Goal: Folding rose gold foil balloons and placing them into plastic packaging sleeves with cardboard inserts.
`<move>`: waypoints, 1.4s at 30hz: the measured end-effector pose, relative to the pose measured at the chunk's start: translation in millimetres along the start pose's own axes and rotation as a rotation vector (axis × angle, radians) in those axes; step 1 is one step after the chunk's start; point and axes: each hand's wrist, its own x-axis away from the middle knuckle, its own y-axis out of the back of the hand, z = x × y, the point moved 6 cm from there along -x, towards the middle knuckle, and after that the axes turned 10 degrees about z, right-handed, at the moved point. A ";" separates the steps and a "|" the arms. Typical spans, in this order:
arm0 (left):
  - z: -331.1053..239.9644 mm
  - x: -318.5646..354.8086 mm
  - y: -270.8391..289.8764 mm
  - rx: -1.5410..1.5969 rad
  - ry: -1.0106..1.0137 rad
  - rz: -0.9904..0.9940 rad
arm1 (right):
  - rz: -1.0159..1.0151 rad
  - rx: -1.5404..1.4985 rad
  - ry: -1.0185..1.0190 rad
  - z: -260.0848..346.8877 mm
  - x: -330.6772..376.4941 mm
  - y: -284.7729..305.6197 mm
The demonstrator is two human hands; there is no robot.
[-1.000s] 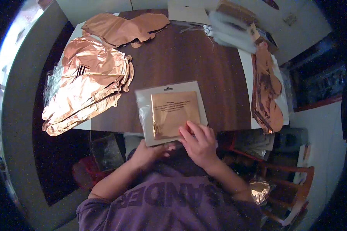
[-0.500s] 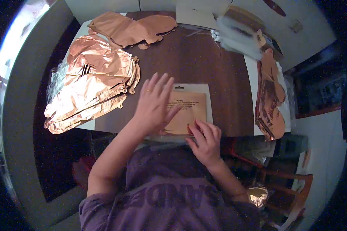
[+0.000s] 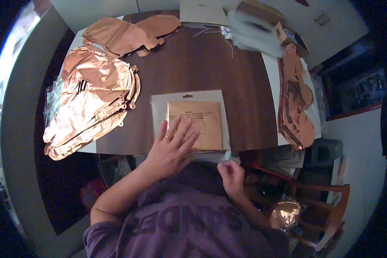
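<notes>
Near the table's front edge lies a flat package with a white backing card (image 3: 160, 107) that has a hang slot at its top. On the card sits a folded copper-coloured foil sheet (image 3: 207, 124) with dark print. My left hand (image 3: 170, 148), fingers spread, rests on the lower left of the foil. At the package's lower right corner, my right hand (image 3: 232, 176) is closed in a pinch on a clear plastic edge (image 3: 228, 155), seemingly the bag's open end. The fingertips partly hide what they grip.
Shiny copper foil balloons (image 3: 94, 90) are piled flat at the left. More lie at the far left (image 3: 124, 34) and along the right edge (image 3: 294, 99). Clear plastic bags (image 3: 249, 34) and a small box (image 3: 284, 36) stand at the back right. A wooden chair (image 3: 331, 206) is at the lower right.
My left hand has come down from above the package onto the foil. My right hand has moved off the foil, down toward me, and closed on the plastic edge. The view has shifted slightly.
</notes>
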 end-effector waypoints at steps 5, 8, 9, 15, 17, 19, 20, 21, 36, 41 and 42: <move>5.2 1.7 -8.7 -0.010 -0.012 -0.022 | 0.251 -0.530 -0.224 5.3 -24.1 -39.8; 8.7 0.5 -13.0 -0.004 -0.012 -0.025 | 0.240 -0.592 -0.189 17.2 -24.5 -50.3; 10.1 0.5 -15.5 0.005 0.010 -0.002 | 0.205 -0.661 -0.213 16.6 -23.3 -50.4; 11.0 -5.1 -13.8 -0.081 -0.017 -0.059 | 0.269 -0.629 -0.225 10.1 -29.0 -47.2; 11.3 -6.5 -12.9 -0.112 -0.040 -0.047 | 0.268 -0.650 -0.257 17.0 -27.3 -44.3; 13.5 -7.2 -11.9 -0.147 -0.057 -0.040 | 0.273 -0.668 -0.283 21.7 -24.7 -35.6; 15.9 -8.0 -11.2 -0.155 -0.051 -0.018 | 0.371 -0.408 -0.310 18.5 -19.7 -23.9; 18.6 -10.1 -9.0 -0.167 -0.044 0.003 | 0.461 -0.144 -0.330 18.7 -17.9 -12.6; 40.8 3.1 7.7 0.021 -0.127 -0.126 | 0.038 0.872 0.674 101.9 -70.2 20.1; 43.5 9.8 9.4 0.005 -0.167 -0.156 | -0.022 0.919 0.751 95.8 -73.2 15.6; 45.9 12.8 7.8 0.016 -0.176 -0.129 | -0.025 0.919 0.758 96.9 -72.6 14.0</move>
